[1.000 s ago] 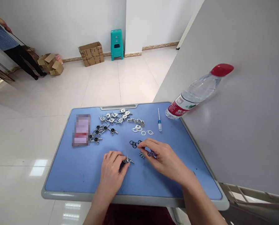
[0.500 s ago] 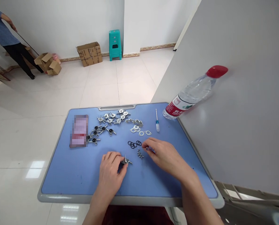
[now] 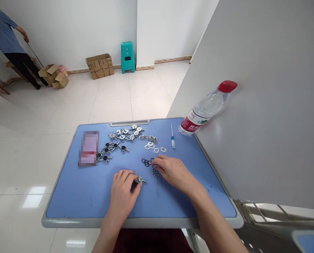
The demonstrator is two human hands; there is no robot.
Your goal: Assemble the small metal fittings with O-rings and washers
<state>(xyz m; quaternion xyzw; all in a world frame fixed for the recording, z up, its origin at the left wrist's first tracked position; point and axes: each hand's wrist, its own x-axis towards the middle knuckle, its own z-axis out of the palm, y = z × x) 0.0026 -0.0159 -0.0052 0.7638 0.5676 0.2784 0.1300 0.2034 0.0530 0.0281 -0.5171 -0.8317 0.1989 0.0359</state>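
My left hand rests on the blue tabletop, thumb and fingers pinching a small metal valve body with a thin upright pin and a side spout. Over the black rubber O-rings is my right hand, its fingers pressed together. Something small and shiny shows under those fingers, too hidden to name. A little pile of screws lies just below the fingertips. Farther up are flat oval metal plates, curved metal pieces, and several more valve bodies, some plain, some with black discs.
A blue-handled screwdriver lies at the right of the table. Beside it a water bottle stands near a grey partition. A phone lies at the left. Beyond the table are cartons, stacked stools and a person.
My right hand has shifted left, closer to the O-rings and screws. My left hand keeps its hold on the valve body. The camera view has turned slightly.
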